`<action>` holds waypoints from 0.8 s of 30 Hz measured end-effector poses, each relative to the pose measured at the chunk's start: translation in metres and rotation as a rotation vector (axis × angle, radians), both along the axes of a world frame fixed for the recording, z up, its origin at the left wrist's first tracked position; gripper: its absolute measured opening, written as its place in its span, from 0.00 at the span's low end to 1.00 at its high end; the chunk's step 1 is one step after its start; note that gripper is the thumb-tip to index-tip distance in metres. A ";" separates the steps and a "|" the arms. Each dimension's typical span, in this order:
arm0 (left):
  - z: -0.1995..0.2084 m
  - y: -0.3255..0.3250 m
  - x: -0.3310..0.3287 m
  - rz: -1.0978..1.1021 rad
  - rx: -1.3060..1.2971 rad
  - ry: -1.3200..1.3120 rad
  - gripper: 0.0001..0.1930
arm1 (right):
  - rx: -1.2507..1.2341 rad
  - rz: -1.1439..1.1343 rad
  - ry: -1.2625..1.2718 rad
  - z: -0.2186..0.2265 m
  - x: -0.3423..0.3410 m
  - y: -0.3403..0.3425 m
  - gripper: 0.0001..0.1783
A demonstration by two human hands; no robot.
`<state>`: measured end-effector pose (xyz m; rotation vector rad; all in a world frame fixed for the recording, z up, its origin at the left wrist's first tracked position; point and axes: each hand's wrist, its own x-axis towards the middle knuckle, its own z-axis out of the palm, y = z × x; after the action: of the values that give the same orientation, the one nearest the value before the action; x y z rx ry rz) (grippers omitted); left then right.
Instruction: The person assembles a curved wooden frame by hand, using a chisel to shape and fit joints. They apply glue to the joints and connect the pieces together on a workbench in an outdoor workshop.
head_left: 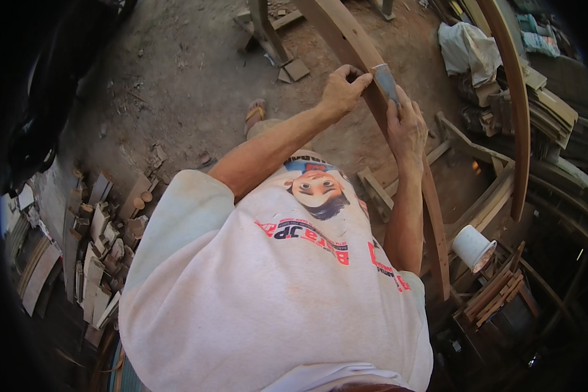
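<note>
One pale printed shirt [268,294] fills the nearest part of the view. Beyond it, the right hand [408,127] grips a flat grey-blue piece [385,82], perhaps a scraper, and lays it on a long curved plank [346,36]. That plank runs from the top edge of the view down past the right forearm. The left hand [342,91] is at the plank's near edge, thumb and forefinger drawn close together; whether they pinch anything, I cannot tell. Those fingertips sit just beside the flat piece, so a slip, perhaps from uneven pressure or a knot, could nick them. What carries the plank is not clear; if it is loosely propped, a hard push might shift it. A white bucket [473,248] is right of its lower end. Farther off, a sandalled foot [255,114] rests on the dirt ground [189,65], with a wooden trestle [268,32] beyond.
</note>
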<state>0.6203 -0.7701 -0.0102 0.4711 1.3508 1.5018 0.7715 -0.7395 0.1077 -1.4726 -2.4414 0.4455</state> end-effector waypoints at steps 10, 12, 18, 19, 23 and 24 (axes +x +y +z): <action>0.017 0.002 -0.007 -0.081 -0.106 0.007 0.21 | 0.128 0.027 0.018 -0.014 0.005 -0.001 0.21; 0.017 0.001 -0.008 -0.083 -0.097 0.006 0.21 | 0.134 0.015 0.038 -0.014 0.006 -0.002 0.21; 0.021 0.002 -0.012 -0.113 -0.112 -0.001 0.21 | 0.148 -0.060 0.104 -0.021 0.015 -0.009 0.21; 0.021 0.002 -0.013 -0.121 -0.114 -0.002 0.21 | 0.148 -0.074 0.127 -0.022 0.017 -0.011 0.21; 0.024 0.002 -0.018 -0.161 -0.110 0.009 0.21 | 0.192 -0.071 0.244 -0.020 0.011 -0.025 0.21; 0.026 -0.001 -0.020 -0.182 -0.112 0.000 0.22 | 0.081 -0.131 0.311 -0.018 0.005 -0.031 0.20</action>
<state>0.6004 -0.7708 0.0161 0.5084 1.3466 1.2712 0.7764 -0.7702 0.0892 -1.4019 -2.0851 0.5002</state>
